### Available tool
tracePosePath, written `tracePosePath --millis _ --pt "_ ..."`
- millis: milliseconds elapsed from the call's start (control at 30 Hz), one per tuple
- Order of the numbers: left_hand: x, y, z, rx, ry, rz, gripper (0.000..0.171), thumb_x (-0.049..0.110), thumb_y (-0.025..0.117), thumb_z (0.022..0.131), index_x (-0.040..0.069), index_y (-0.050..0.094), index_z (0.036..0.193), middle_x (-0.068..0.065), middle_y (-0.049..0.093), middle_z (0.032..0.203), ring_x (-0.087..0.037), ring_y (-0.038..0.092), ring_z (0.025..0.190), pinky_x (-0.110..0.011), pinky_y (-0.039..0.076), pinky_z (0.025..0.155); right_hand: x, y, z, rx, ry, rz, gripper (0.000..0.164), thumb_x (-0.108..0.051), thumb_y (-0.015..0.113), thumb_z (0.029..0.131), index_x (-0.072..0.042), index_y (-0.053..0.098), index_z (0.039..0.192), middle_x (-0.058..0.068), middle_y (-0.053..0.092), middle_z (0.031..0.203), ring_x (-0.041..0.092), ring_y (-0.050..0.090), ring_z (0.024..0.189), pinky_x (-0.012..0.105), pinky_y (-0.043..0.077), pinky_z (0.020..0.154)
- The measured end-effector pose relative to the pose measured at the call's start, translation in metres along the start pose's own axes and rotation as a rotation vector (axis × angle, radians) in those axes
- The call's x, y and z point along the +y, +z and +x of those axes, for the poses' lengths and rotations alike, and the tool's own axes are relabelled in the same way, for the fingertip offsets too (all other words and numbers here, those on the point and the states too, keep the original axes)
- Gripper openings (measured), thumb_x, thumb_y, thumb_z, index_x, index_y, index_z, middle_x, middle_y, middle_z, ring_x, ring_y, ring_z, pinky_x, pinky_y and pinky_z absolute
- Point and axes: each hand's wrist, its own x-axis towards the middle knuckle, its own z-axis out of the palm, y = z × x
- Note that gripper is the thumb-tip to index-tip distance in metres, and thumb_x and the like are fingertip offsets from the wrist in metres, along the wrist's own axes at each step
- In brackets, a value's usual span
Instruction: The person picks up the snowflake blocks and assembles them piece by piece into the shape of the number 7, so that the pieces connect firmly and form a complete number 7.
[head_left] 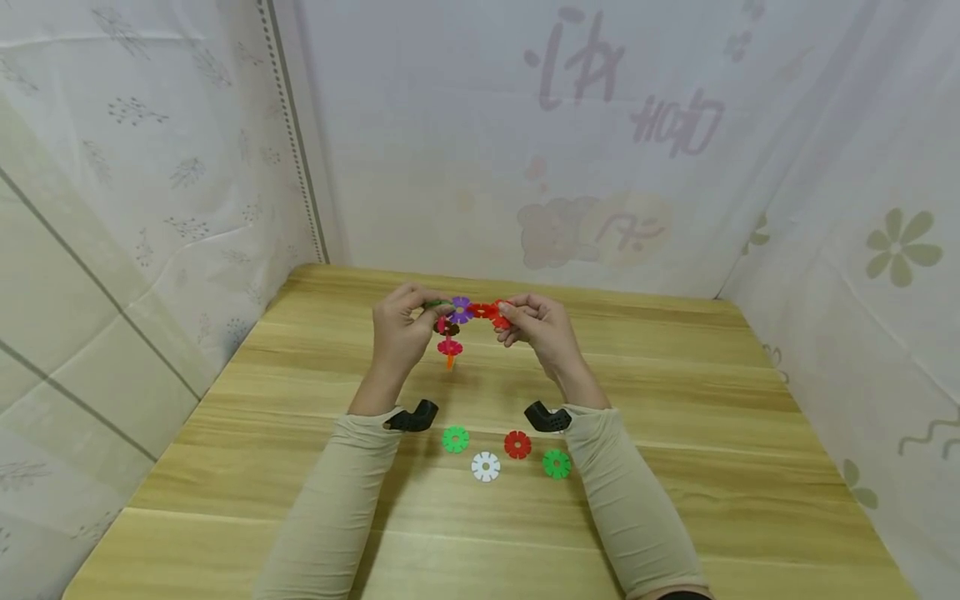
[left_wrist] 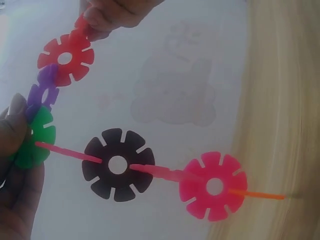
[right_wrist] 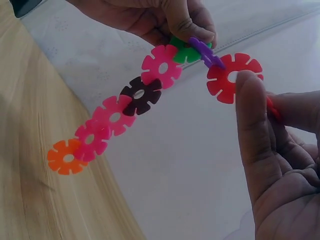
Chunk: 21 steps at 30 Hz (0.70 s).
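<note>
A chain of slotted flower-shaped plastic discs is held up above the table between both hands. My left hand (head_left: 401, 329) pinches the green disc (left_wrist: 44, 137) between thumb and fingers. My right hand (head_left: 549, 333) grips a red disc at the chain's other end, mostly hidden by its fingers in the right wrist view. Between them are a purple disc (head_left: 461, 310) and another red disc (left_wrist: 66, 59). From the green one hangs a run of pink discs (right_wrist: 161, 67) around a dark brown disc (right_wrist: 141, 95), ending in an orange disc (right_wrist: 67, 157).
Loose discs lie flat on the wooden table (head_left: 675, 500) nearer the body: a green disc (head_left: 455, 439), a white disc (head_left: 485, 467), a red disc (head_left: 517, 444) and a second green disc (head_left: 557, 463). Patterned cloth (head_left: 450, 150) hangs behind and at both sides.
</note>
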Motion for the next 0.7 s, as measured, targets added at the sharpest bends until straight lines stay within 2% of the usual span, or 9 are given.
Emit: tracePosePath --millis 167,267,333,400,500,700 --pt "0.001 0.003 -0.001 0.030 0.022 -0.010 0.006 -0.005 0.080 0.081 0.000 0.077 0.080 -0.010 0.066 0.077 -0.019 0.061 0.065 -0.019 0.047 0.060 0.001 0.002 -0.001 0.005 -0.023 0.012 0.021 -0.012 0.067 0.098 0.007 0.061 0.104 0.011 0.071 0.076 0.019 0.069 0.062 0.030 0.059 0.058" --pt "0.011 0.002 0.000 0.039 0.036 -0.016 0.007 -0.010 0.078 0.081 -0.004 0.076 0.078 -0.015 0.064 0.075 -0.023 0.060 0.063 -0.018 0.045 0.059 0.002 0.003 -0.001 0.008 -0.029 0.013 0.021 -0.013 0.067 0.098 0.007 0.061 0.104 0.011 0.071 0.076 0.020 0.069 0.062 0.031 0.059 0.059" --pt "0.011 0.003 0.000 0.046 0.044 -0.017 0.008 -0.013 0.077 0.080 -0.005 0.075 0.077 -0.016 0.064 0.074 -0.025 0.059 0.061 -0.018 0.045 0.058 0.002 0.004 0.000 0.010 -0.029 0.013 0.022 -0.014 0.068 0.098 0.007 0.061 0.104 0.011 0.071 0.076 0.020 0.069 0.063 0.031 0.059 0.059" --pt "0.010 0.003 0.000 0.054 0.051 -0.019 0.009 -0.012 0.078 0.080 -0.004 0.075 0.077 -0.015 0.064 0.074 -0.024 0.060 0.062 -0.018 0.045 0.059 0.002 0.004 -0.001 0.013 -0.032 0.013 0.022 -0.014 0.068 0.098 0.007 0.061 0.104 0.012 0.071 0.076 0.020 0.069 0.063 0.031 0.059 0.059" --pt "-0.001 0.006 -0.003 0.065 0.062 -0.019 0.009 -0.007 0.079 0.081 0.001 0.077 0.078 -0.010 0.065 0.075 -0.021 0.062 0.065 -0.018 0.046 0.061 0.002 0.004 -0.001 0.018 -0.040 0.010 0.023 -0.014 0.068 0.098 0.007 0.061 0.104 0.012 0.071 0.076 0.020 0.069 0.062 0.031 0.059 0.059" --pt "-0.004 0.008 -0.004 0.082 0.080 -0.047 0.007 0.000 0.080 0.084 0.005 0.079 0.079 -0.006 0.066 0.076 -0.018 0.062 0.065 -0.018 0.047 0.062 0.002 0.004 -0.001 0.033 -0.054 0.011 0.024 -0.014 0.068 0.098 0.007 0.061 0.104 0.012 0.070 0.075 0.020 0.069 0.061 0.031 0.059 0.058"
